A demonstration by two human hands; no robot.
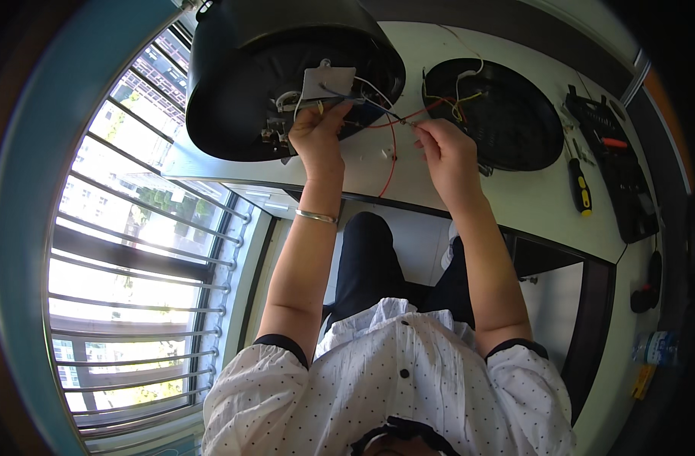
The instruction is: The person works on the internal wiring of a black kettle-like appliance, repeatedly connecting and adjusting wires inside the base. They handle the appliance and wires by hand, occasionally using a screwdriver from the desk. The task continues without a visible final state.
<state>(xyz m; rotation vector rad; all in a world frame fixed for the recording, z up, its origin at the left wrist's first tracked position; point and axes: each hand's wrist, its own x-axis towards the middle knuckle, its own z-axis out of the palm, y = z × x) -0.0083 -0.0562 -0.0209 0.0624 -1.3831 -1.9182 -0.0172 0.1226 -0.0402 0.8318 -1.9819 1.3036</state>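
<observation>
A black appliance housing (233,91) lies on its side at the back of the worktop, its open underside showing metal fittings, wiring and a pale square plate (326,80). My left hand (316,140) is closed at the lower edge of that plate, thumb and fingers gripping wires there. My right hand (445,149) pinches the end of a dark wire (397,115) stretched out to the right of the housing. A red wire (394,167) loops down across the worktop between my hands. To the right lies a round black pan-like part (507,106) with colored wires on it.
A yellow-and-black screwdriver (579,186), small metal parts and an open black tool case (613,167) lie at the right. A bottle (655,347) is at the far right. The worktop's front edge (454,213) runs above my legs. A barred window (135,266) is on my left.
</observation>
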